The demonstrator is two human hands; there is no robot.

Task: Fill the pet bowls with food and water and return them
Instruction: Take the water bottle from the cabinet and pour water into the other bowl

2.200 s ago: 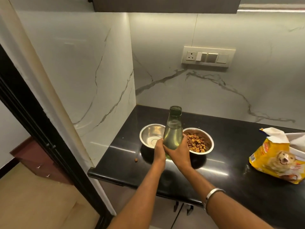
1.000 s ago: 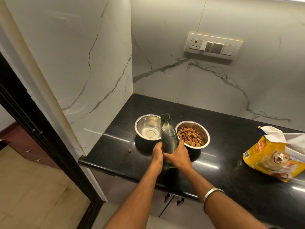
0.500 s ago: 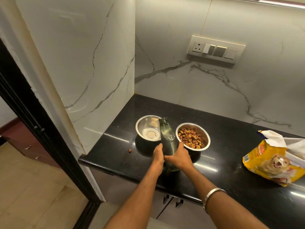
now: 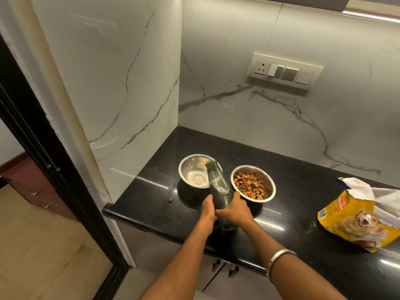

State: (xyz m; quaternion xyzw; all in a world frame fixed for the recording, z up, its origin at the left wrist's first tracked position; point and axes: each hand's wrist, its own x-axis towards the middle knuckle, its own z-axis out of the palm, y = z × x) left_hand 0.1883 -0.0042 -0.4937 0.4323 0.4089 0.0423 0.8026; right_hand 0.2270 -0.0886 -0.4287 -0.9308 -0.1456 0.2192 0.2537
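Glass bottle [image 4: 218,191], green-tinted and see-through, partly filled with clear water, is held at the middle of the view, tilted with its open neck leaning toward eleven o'clock over the rim of an empty steel bowl [image 4: 194,172]. The left hand [image 4: 208,210] clasps the bottle's lower body from the left, fingers curled onto the glass; the right hand [image 4: 234,210] grips it from the right, fingers wrapped around it. A silver bangle [image 4: 279,262] circles the right wrist. At two o'clock from the hands, just beside the empty bowl, a second steel bowl [image 4: 253,184] holds brown and yellow kibble. One stray kibble piece [image 4: 170,199] lies at nine o'clock on the black counter [image 4: 303,191]. A torn yellow pet food bag [image 4: 350,219] lies at three o'clock, well apart.
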